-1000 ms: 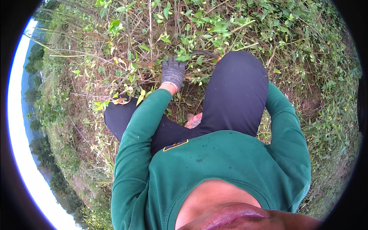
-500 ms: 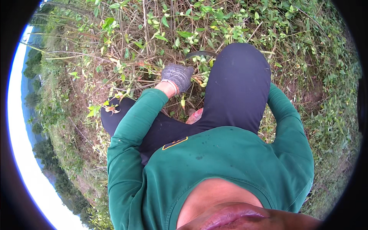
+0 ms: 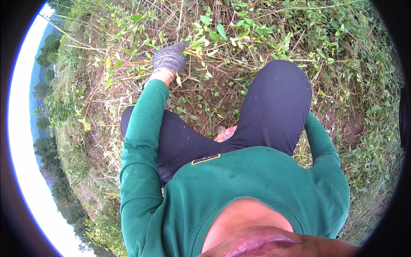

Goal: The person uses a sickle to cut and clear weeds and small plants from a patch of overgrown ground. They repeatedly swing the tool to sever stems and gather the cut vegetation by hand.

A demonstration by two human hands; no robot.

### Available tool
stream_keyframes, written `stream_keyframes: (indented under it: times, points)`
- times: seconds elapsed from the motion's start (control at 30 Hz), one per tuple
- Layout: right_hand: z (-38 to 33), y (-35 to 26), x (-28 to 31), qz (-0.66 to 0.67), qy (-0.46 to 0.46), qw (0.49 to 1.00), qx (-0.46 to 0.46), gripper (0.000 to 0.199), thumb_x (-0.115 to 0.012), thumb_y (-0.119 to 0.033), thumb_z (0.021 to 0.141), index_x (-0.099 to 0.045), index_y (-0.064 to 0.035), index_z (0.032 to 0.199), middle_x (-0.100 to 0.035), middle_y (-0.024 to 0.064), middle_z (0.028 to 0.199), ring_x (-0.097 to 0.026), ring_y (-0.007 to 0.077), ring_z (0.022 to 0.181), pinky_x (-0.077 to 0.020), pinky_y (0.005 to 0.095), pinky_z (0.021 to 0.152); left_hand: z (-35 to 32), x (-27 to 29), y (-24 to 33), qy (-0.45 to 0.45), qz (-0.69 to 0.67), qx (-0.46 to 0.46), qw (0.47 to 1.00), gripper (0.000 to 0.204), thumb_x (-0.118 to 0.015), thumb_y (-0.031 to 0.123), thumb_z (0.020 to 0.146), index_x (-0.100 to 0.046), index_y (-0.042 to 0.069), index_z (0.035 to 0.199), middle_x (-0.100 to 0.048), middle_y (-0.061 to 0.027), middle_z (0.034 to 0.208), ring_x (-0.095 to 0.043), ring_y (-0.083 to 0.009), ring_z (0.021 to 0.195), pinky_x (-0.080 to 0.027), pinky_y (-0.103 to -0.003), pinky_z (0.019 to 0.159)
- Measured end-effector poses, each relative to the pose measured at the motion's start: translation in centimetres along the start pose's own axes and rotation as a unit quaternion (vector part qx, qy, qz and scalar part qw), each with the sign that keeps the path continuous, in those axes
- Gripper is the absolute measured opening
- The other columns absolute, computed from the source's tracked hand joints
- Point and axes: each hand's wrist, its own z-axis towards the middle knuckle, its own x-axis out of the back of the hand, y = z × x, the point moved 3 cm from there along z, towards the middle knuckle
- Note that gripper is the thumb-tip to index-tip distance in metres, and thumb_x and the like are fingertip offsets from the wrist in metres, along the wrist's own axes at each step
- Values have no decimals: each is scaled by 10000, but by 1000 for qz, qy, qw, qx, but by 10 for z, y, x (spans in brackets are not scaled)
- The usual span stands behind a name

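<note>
My left hand (image 3: 170, 58) wears a gray knit glove and reaches out into the weeds (image 3: 201, 40). Its fingers are curled shut around some green, leafy stems just in front of me. Dry stalks (image 3: 128, 77) lie all about it on the ground. My dark knee (image 3: 278, 98) is bent up to the right. My right hand is hidden behind that knee.
</note>
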Motion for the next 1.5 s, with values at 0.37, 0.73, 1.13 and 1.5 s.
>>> stream_keyframes:
  times: [0.37,0.73,1.13,1.5]
  points:
    - [-9,12,7,13,4,1000,-1,348,-469,-224,885,-561,-18,1150,-617,131,1100,-573,258,988,-434,354,868,35,0,-43,224,-217,65,948,369,-610,307,846,-574,165,1185,-670,-132,893,-639,-247,797,-504,-421,769]
    - [-11,53,-43,293,87,950,71,339,-466,-198,886,-558,-14,1156,-619,119,1102,-574,250,978,-437,352,861,-112,-104,-316,45,23,388,920,423,-558,304,885,-481,116,1256,-641,-190,1085,-635,-322,985,-476,-435,890]
    - [-71,-129,166,702,220,673,-76,288,-607,-306,902,-450,-138,728,-368,-51,522,-346,79,395,-296,235,368,-193,93,-230,458,8,177,871,553,-784,204,719,-560,76,1209,-617,-125,1148,-596,-268,1046,-469,-384,938]
    - [-51,-351,232,670,60,716,186,150,-566,-217,926,-549,-68,928,-477,-19,631,-451,84,489,-387,235,436,16,-10,70,115,150,-327,926,733,-657,316,782,-324,172,1419,-300,-105,1482,-242,-277,1388,-128,-485,1141]
